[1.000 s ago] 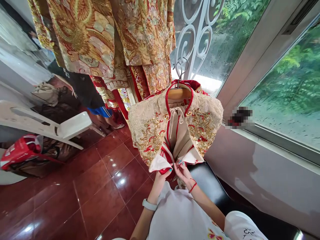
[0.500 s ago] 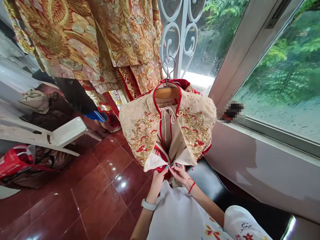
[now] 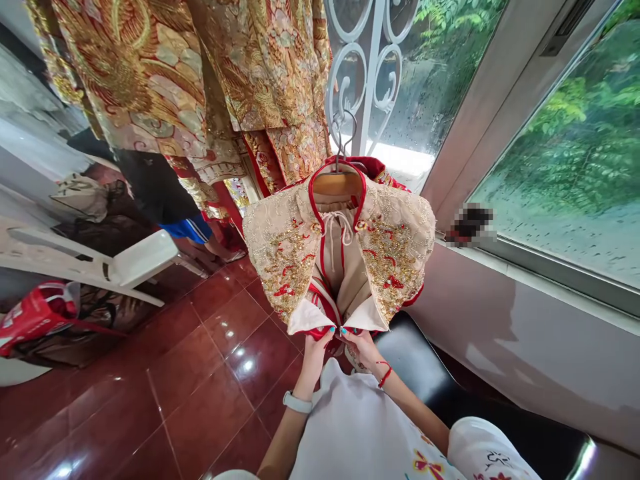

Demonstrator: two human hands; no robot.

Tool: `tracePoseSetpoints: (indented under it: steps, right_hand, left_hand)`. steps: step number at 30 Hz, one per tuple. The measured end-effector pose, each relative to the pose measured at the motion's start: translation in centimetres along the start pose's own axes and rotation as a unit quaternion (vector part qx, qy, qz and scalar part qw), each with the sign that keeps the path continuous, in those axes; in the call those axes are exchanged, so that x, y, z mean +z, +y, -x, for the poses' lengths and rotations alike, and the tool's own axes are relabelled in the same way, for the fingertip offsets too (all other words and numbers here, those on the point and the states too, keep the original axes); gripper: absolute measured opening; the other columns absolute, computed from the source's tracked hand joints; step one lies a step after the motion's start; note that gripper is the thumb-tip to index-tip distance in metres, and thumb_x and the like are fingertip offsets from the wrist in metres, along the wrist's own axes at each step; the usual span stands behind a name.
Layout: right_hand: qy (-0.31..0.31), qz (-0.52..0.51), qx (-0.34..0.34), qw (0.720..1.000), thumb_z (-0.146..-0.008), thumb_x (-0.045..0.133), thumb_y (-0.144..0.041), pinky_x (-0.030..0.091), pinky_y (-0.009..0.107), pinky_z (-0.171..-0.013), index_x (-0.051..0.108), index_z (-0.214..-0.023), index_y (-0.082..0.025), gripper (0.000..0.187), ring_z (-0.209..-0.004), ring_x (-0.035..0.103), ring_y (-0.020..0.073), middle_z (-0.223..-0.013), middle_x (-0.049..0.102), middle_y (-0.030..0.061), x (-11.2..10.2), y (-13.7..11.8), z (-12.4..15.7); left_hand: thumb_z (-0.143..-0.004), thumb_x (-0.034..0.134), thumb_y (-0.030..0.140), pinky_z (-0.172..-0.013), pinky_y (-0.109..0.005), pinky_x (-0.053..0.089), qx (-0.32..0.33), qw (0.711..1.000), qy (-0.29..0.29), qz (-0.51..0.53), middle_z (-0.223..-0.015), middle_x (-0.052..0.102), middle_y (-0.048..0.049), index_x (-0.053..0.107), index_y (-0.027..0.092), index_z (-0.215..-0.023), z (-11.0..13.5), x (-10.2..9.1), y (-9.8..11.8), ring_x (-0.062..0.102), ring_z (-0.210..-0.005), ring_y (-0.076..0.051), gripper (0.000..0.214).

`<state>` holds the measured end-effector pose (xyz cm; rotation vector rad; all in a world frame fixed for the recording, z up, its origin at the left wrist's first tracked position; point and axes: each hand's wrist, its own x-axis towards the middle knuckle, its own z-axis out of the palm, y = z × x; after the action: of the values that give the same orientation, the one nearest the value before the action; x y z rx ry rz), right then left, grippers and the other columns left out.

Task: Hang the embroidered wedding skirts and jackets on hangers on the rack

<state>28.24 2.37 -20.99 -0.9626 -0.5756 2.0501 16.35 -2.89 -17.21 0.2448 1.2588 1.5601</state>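
Observation:
A cream jacket [image 3: 280, 247] with gold and red embroidery and red piping hangs open on a wooden hanger [image 3: 338, 181], whose hook is caught on the white window grille [image 3: 367, 87]. My left hand [image 3: 316, 347] pinches the left front edge of the jacket near its lower hem. My right hand [image 3: 361, 345], with a red cord on the wrist, pinches the right front edge beside it. Both hands meet at the bottom of the opening, fingers closed on the fabric.
Gold and red embroidered robes [image 3: 165, 73] hang at the upper left. A white plastic chair [image 3: 125, 263] and a red bag [image 3: 35, 313] stand left on the red tiled floor [image 3: 200, 387]. A black seat [image 3: 420, 380] lies under the window ledge [image 3: 540, 280]. A person [image 3: 160, 193] stands behind the robes.
My hands have stayed on the two front edges near the hem, shifting slightly as the edges come closer together. The view has swung a little.

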Motion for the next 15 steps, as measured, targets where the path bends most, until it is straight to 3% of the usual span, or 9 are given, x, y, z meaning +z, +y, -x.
tracePoseSetpoints:
  steps: [6,15]
  right_hand:
    - [0.023,0.066,-0.026,0.997,-0.04,0.097,-0.036,0.054,0.03,-0.071,0.072,-0.073,-0.014,0.047,-0.066,0.065,0.0159,-0.073,0.074,0.004,0.1,-0.1,-0.1]
    - [0.039,0.094,-0.064,0.993,-0.047,0.094,-0.039,0.055,0.031,-0.078,0.071,-0.076,-0.017,0.043,-0.079,0.066,0.0194,-0.083,0.074,0.0068,0.2,0.2,0.1]
  left_hand:
    - [-0.057,0.091,0.034,-0.085,-0.036,0.05,-0.006,1.0,-0.028,-0.011,-0.078,0.074,-0.0059,0.07,0.014,-0.073,0.3,0.5,-0.2,0.068,-0.079,-0.022,0.034]
    - [-0.059,0.088,0.044,-0.082,-0.038,0.051,0.036,0.996,-0.013,-0.081,-0.082,0.073,-0.0072,0.073,0.013,-0.083,-0.3,-0.7,-1.5,0.067,-0.079,-0.023,0.041]
